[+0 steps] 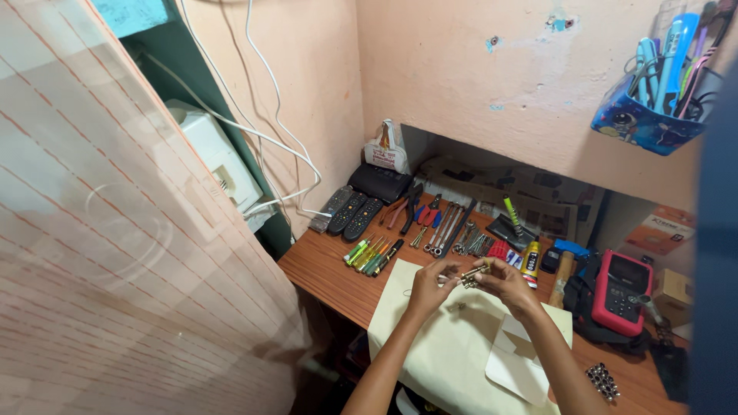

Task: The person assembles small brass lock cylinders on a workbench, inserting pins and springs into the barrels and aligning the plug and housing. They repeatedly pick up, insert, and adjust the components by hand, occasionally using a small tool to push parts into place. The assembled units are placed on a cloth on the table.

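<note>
— So, what do your hands hold above the cream cloth (453, 346)?

— Your left hand (430, 287) and right hand (503, 281) meet over it; fingers of both are pinched on a small brass-coloured metal part (473, 274) between them.

— And beyond them?

— Screwdrivers (373, 255) lie just past your left hand; a red meter (621, 291) sits to the right; remote controls (350, 213) and pliers (411, 207) line the wooden desk (323, 265) near the wall.

**Crowded wooden desk in a corner**

The brown desk (330, 269) fills the lower centre. On it: a cream cloth (446, 346) at the front, three remote controls (350, 214) upper left, a row of screwdrivers (373, 256), pliers (415, 209), wrenches (446, 228), and a red meter (621, 292), possibly a multimeter, at right.
</note>
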